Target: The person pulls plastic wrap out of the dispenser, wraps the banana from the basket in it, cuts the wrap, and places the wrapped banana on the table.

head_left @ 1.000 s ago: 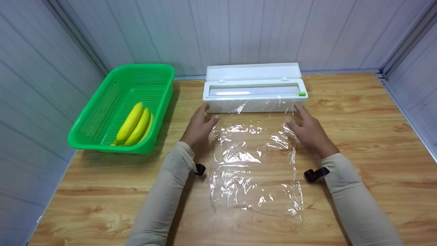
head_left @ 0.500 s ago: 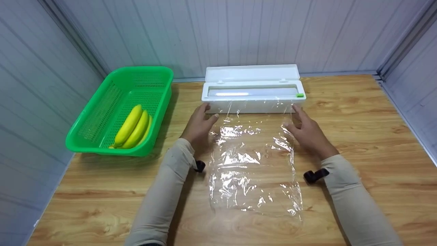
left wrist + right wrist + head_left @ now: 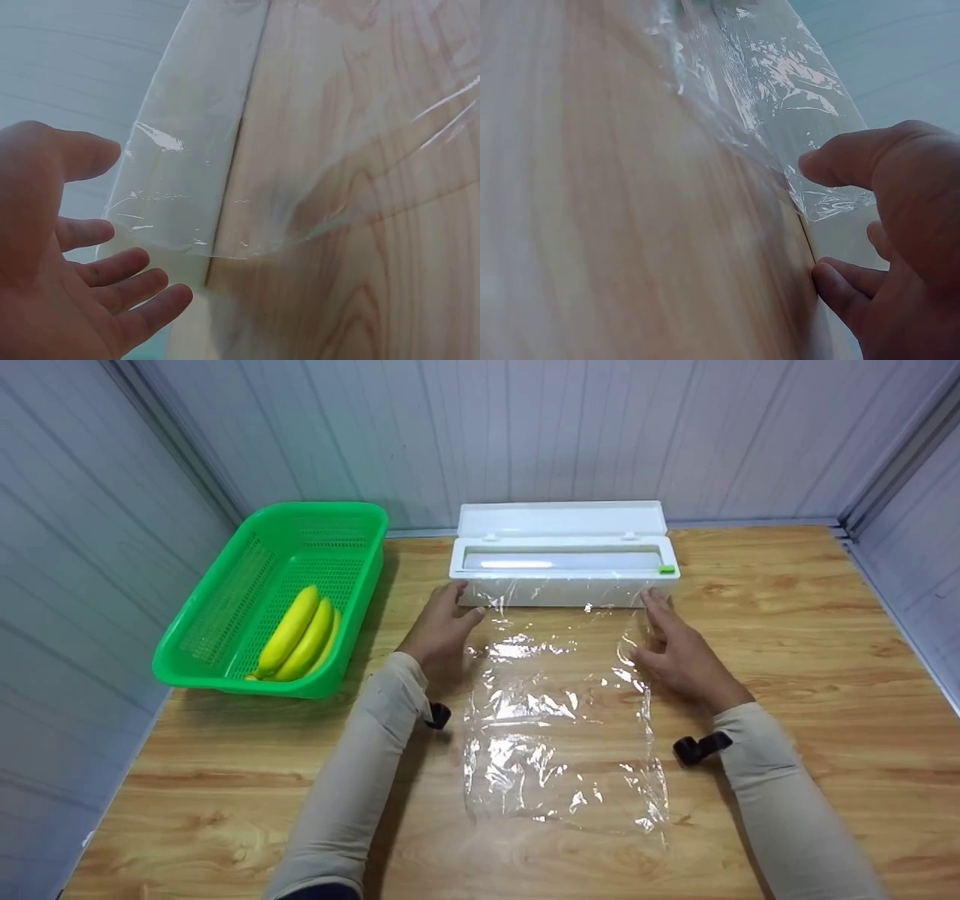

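Observation:
A white cling film dispenser box (image 3: 562, 592) stands at the back of the table with its lid raised. From it a sheet of clear cling film (image 3: 529, 707) hangs over the front and lies wrinkled on the table towards me. My left hand (image 3: 441, 628) is at the box's front left corner, fingers spread and slightly bent beside the film's edge in the left wrist view. At the front right, my right hand (image 3: 686, 652) has its fingertips by the box's lower front edge. Its thumb (image 3: 840, 159) overlaps the film in the right wrist view. Neither hand grips anything.
A green plastic basket (image 3: 166, 660) stands to the left with several yellow bananas (image 3: 291, 634) in it. A green slider (image 3: 666, 570) sits at the right end of the box's cutting edge. Pale panel walls (image 3: 562, 435) close off the back and sides.
Both hands stay near the ends of the box. The right fingertips have shifted slightly along its front, and the thumb has dropped a little lower. The head view has swayed slightly.

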Demonstrator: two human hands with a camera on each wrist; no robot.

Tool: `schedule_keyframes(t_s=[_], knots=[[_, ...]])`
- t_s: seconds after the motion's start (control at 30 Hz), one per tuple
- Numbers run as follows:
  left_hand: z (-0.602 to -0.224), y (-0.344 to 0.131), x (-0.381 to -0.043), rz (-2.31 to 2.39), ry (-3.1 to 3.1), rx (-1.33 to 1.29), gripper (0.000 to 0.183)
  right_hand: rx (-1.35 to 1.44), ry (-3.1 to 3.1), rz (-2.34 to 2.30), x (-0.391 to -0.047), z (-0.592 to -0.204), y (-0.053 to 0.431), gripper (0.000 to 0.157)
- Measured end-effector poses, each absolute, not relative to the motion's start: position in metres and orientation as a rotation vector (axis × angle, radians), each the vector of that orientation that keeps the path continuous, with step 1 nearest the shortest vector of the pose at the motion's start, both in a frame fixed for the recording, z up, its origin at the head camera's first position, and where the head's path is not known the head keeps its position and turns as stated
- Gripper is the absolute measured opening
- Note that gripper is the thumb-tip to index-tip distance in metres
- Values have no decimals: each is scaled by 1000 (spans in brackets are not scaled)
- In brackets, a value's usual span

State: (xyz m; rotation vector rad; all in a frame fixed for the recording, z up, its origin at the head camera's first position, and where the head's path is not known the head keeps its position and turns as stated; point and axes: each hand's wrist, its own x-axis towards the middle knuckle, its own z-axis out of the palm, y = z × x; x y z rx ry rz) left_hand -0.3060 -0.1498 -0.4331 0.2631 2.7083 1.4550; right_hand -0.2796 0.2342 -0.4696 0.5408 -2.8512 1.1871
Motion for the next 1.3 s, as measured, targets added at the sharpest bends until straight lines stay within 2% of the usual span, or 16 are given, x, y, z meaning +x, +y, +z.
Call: schedule_keyframes(t_s=[0.17, 0.33, 0.53, 0.8, 1.07, 1.3], knots=[[-428, -153, -306, 1431, 2710, 341, 58, 575, -2748, 1170, -282, -470, 234, 85], [-427, -160, -302, 1390, 2732, 341, 58, 466, -2673, 1144, -283, -470, 231, 76], [-422, -170, -295, 1347, 2756, 294, 55, 415, -2664, 1146, -285, -470, 229, 81], [-410, -179, -289, 1177, 2826, 341, 48, 451, -2704, 1128, -290, -469, 234, 97], [-403, -194, -283, 1062, 2881, 428, 39, 432, -2737, 1134, -291, -470, 236, 90], [-394, -220, -280, 1089, 3070, 391, 30, 490, -2669, 1082, -295, -471, 229, 88]])
